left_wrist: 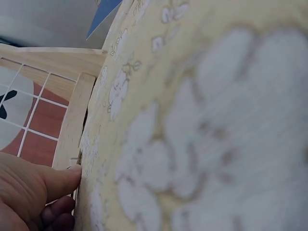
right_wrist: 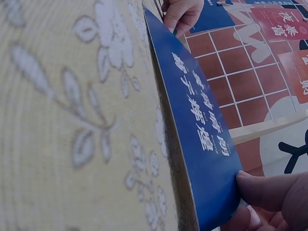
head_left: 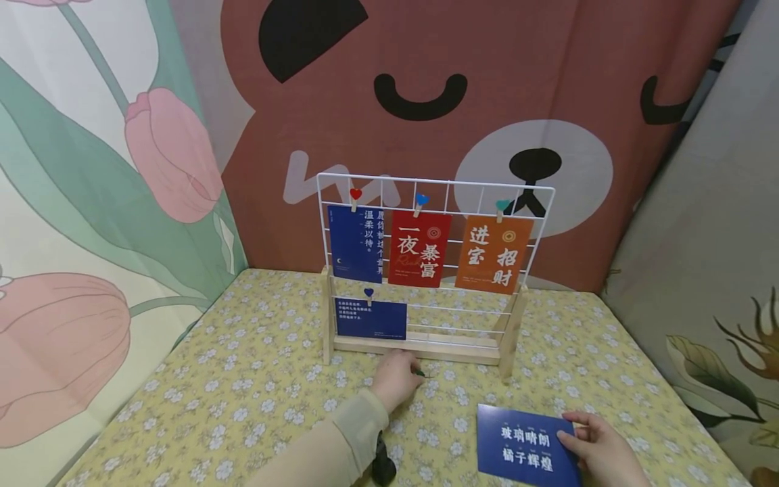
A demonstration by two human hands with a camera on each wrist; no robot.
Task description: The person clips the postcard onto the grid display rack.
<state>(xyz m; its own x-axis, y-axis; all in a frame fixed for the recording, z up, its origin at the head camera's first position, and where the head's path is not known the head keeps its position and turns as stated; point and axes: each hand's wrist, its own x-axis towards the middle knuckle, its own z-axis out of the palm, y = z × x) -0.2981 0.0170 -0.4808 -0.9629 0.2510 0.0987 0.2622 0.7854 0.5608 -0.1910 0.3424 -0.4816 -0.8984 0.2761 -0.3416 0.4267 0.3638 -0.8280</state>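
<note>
My right hand [head_left: 602,450] pinches a blue card [head_left: 508,443] with white characters by its right edge. In the right wrist view the thumb lies on the card's face, and the card is held tilted close over the cloth. My left hand [head_left: 397,379] is down on the table in front of the rack, its fingers pinching a small clothespin with a green top [head_left: 420,373]. Most of that clothespin is hidden by the fingers. Behind it stands a white wire grid rack [head_left: 481,186] on a wooden base [head_left: 450,350].
Clipped along the grid's top are a blue card [head_left: 356,253], a red card [head_left: 422,260] and an orange card [head_left: 489,264]. A smaller blue card [head_left: 380,325] hangs low on the left. The table has a yellow floral cloth [head_left: 255,379]; printed curtains [head_left: 414,149] surround it.
</note>
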